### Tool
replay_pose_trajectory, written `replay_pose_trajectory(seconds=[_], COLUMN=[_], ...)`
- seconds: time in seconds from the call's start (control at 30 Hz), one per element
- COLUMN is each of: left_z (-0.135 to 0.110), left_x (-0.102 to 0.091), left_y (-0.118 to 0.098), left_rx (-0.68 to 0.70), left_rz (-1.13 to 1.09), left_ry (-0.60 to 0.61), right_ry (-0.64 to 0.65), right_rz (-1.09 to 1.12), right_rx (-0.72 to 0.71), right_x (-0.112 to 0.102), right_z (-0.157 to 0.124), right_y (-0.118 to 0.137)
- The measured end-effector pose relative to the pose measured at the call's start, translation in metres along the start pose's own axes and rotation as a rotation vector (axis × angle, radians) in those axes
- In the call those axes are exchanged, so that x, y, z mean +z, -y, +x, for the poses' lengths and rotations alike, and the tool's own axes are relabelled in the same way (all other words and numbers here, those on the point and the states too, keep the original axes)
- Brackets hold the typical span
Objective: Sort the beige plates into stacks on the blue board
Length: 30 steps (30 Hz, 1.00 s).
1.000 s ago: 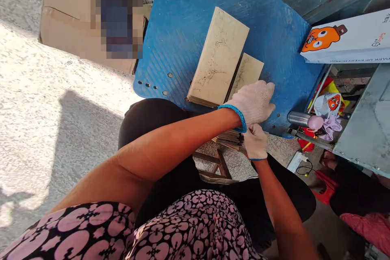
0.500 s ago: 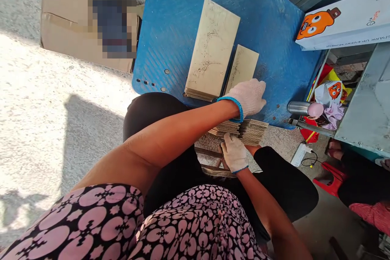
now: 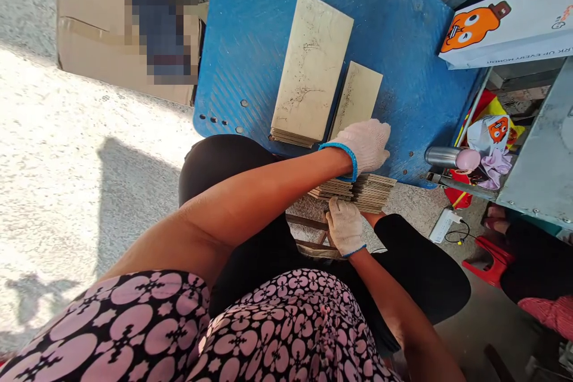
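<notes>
My left hand (image 3: 366, 144), in a pale knit glove with a blue cuff, reaches across to the near end of the smaller stack of flat beige panels (image 3: 358, 92). Its fingers are curled, and what lies under them is hidden. Just below it, two more stacks of thin panels show their layered edges, a left one (image 3: 333, 189) and a right one (image 3: 373, 193). My right hand (image 3: 345, 227), also gloved, has bent fingers close against the lower edge of these stacks; its fingertips are partly hidden. A larger stack of beige panels (image 3: 311, 71) lies to the left on the blue board.
The blue board (image 3: 250, 30) has several holes. A cardboard box (image 3: 89, 54) stands left of it. A white bag (image 3: 532, 24), a metal bottle (image 3: 441, 157) and a power strip (image 3: 443, 225) are at the right. Another person's dark-clad leg (image 3: 537, 256) shows beside a red stool (image 3: 490, 259).
The view has shifted slightly, so surrounding things sit a little differently in the picture. Both hands keep nearly the same place and pose at the panels.
</notes>
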<state>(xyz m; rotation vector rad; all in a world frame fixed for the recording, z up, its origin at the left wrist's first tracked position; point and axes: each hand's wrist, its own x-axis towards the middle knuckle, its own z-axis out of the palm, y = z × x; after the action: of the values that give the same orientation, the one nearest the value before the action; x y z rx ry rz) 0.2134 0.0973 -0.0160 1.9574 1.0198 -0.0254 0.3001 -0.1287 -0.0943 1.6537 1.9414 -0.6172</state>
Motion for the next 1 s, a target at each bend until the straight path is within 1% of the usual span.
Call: replay_pose_trajectory(seconds=[0.07,0.2,0.33,0.47,0.57,0.67,0.77,0.83,0.9,0.97,1.0], left_z=[-0.001,-0.004,-0.007,-0.010,-0.011,-0.011,-0.009,-0.008,-0.007,-0.007,-0.008], left_x=[0.001,0.002,-0.001,-0.004,-0.004,-0.001,0.005,0.010,0.014,0.017,0.018], left_y=[0.000,-0.002,-0.003,-0.002,0.000,0.003,0.008,0.010,0.012,0.011,0.011], left_rx=[-0.007,-0.020,0.000,-0.010,-0.006,0.028,0.090,0.118,0.145,0.190,0.215], left_rz=[-0.005,-0.005,0.022,0.072,0.124,0.196,0.258,0.270,0.272,0.273,0.255], left_ry=[0.014,0.029,0.065,0.161,0.245,0.337,0.434,0.496,0.590,0.692,0.723], right_ry=[0.020,0.107,0.148,0.167,0.240,0.293,0.297,0.275,0.253,0.235,0.222], right_rz=[-0.003,0.005,0.009,0.006,0.045,0.067,0.083,0.100,0.131,0.199,0.246], right_rx=[0.002,0.048,0.078,0.039,0.008,0.032,0.074,0.072,0.068,0.103,0.124], right_x=[-0.001,-0.003,-0.006,-0.008,-0.008,-0.013,-0.026,-0.040,-0.058,-0.081,-0.093], right_z=[0.000,0.001,0.005,0.010,0.016,0.020,0.019,0.013,0.005,-0.002,-0.005], right_y=[0.000,0.001,0.003,0.005,0.006,0.004,-0.006,-0.018,-0.034,-0.051,-0.059])
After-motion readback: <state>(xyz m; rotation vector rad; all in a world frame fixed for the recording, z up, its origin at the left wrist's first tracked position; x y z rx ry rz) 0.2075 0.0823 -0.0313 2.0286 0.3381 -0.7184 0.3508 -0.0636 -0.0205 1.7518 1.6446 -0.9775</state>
